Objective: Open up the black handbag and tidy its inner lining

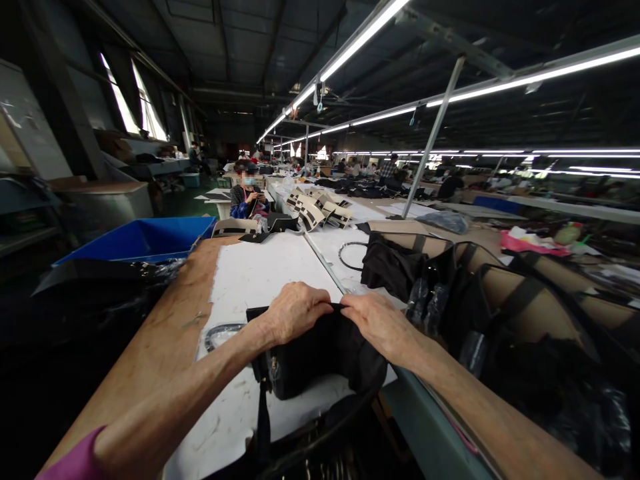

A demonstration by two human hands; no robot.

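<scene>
A black fabric bag (315, 357) stands on the white-covered table in front of me, its opening towards me. My left hand (299, 311) is closed on the far top edge, thumb and fingers pinching the cloth. Close beside it, my right hand (375, 321) pinches the same edge, a small gap between the two. A plastic-wrapped handle (220, 333) shows at the bag's left. Dark straps hang at the near side, where the lower part of the bag is in shadow.
Several black bags with tan panels (530, 300) stand at the right. A blue bin (145, 239) is at the left beyond the wooden table edge (150, 353). Patterned tan pieces (320, 208) lie ahead, near a seated co-worker (247, 193). A metal post (434, 133) rises at the right.
</scene>
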